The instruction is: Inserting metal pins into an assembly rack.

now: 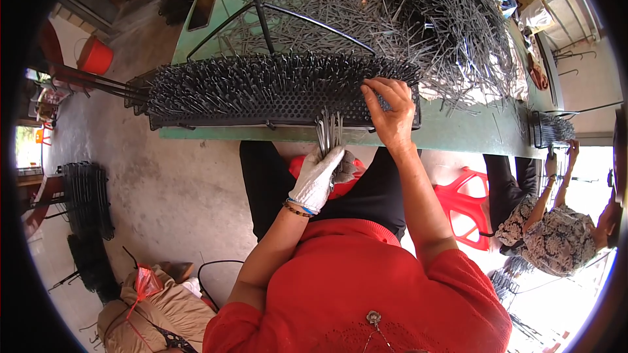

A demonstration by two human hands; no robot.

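My left hand (318,180), in a white glove, is closed round a bundle of thin grey metal strips (329,132). The strips point up, just in front of the black perforated rack (297,105) at the table's near edge. Dark thin strips (248,82) stand packed upright in the rack's holes; a band of bare holes shows along its near side. Over the rack's right end is my bare right hand (392,112), thumb and fingers drawn together at the standing strips. Whatever they pinch is too small to make out.
A large tangled heap of loose strips (451,33) covers much of the green table (203,36). A black metal frame (260,10) rises behind the rack, and a phone (203,11) lies far left. At right, another person (556,235) works at a similar rack (553,131).
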